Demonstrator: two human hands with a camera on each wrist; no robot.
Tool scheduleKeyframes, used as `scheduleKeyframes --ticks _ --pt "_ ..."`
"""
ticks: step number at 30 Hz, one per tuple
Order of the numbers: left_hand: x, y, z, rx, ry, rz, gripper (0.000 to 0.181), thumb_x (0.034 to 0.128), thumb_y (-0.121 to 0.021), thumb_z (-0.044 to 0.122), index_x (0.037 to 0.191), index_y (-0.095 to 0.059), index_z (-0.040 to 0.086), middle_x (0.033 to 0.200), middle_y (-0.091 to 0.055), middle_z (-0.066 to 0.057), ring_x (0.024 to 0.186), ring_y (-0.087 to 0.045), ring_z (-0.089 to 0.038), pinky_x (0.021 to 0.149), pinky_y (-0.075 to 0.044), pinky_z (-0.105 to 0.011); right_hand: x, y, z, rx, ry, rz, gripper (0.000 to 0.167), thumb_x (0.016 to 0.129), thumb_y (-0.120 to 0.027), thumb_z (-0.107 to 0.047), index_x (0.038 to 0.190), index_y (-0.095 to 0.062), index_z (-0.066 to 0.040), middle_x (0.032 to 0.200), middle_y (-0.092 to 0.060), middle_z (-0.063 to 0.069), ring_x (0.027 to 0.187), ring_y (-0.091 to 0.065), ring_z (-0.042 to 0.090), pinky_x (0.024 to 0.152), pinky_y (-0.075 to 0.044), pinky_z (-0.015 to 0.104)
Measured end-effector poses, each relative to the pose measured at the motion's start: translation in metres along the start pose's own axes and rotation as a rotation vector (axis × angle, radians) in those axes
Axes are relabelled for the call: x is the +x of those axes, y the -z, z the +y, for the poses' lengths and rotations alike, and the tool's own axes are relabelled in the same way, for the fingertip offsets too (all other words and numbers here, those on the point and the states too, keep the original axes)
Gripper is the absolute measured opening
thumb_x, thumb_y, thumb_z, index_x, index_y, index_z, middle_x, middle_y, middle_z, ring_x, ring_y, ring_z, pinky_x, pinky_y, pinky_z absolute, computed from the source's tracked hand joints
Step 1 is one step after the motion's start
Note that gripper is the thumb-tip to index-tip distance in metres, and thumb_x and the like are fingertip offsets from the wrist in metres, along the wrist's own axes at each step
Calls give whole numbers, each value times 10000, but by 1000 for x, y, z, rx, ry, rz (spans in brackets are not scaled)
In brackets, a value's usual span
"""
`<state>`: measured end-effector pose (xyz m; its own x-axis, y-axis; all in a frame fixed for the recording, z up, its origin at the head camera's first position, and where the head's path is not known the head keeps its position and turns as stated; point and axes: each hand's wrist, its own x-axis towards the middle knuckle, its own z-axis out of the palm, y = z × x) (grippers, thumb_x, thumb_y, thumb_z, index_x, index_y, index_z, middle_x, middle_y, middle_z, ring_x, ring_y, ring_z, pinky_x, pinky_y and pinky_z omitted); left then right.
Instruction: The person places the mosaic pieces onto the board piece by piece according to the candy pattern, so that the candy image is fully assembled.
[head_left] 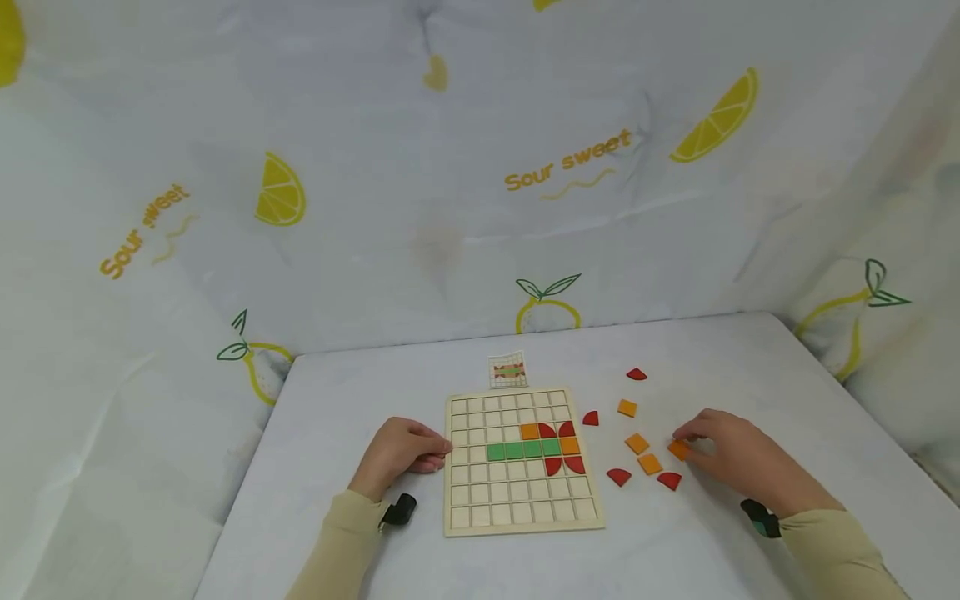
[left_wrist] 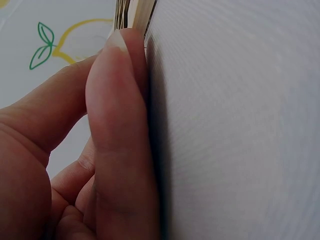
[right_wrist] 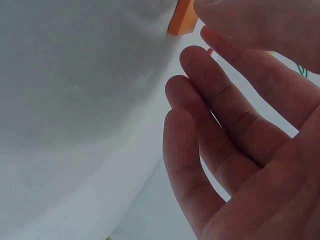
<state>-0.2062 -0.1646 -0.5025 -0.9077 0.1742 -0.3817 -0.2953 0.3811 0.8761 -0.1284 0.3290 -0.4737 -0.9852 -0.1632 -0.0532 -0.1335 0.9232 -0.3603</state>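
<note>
your right fingers (right_wrist: 255,66) pinch orange tile (head_left: 678,451) right of board (head_left: 517,513) | left fingers (left_wrist: 120,120) at board's edge, grip unclear | slack pinch could drop tile

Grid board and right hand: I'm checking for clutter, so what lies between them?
In the head view, loose orange squares and red quarter-rounds lie between the right hand and the board.

From above, head view faces forward-down; close wrist views share its fingers (right_wrist: 225,94).
</note>
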Motion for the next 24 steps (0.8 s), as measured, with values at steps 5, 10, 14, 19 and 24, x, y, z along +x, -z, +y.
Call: scheduleKeyframes --ticks 5,10,14,19,24 --pt "-1 1 2 -16 2 -1 185 899 -872 155 993 -816 6 878 -827 -90 659 -751 -82 664 -663 -236 3 1 5 -2 -14 -21 233 884 -836 -49 1108 -815 -109 1042 -727 1 989 -683 251 915 -639 559" --pt "-2 0 1 -18 -8 -2 176 905 -861 151 990 -817 4 892 -834 -86 664 -751 -85 665 -664 -239 5 0 6 11 -39 -32 234 903 -822 -43 1125 -821 -118 1050 -730 4 1006 -685 257 921 -638 560" --pt "-1 0 0 -7 -10 -2 167 905 -859 158 983 -822 16 890 -836 -80 675 -755 -89 670 -665 -241 8 -1 5 10 -33 -36 233 913 -818 -45 1124 -830 -143 1016 -713 -21 970 -672 218 888 -645 516" --pt "-1 1 -1 -5 -15 -6 166 911 -855 160 988 -825 17 892 -837 -79 672 -755 -83 669 -665 -238 11 -2 3 6 -14 -37 212 905 -838 -60 1095 -836 -153 983 -698 -45 945 -659 195 876 -641 498" --pt "-1 1 0 0 -8 4 154 911 -853 153 987 -827 21 887 -837 -79 670 -755 -88 666 -666 -240 15 -3 -3 11 -10 -42 180 891 -858 -86 1055 -829 -154 991 -710 -45 964 -666 214 900 -641 520"
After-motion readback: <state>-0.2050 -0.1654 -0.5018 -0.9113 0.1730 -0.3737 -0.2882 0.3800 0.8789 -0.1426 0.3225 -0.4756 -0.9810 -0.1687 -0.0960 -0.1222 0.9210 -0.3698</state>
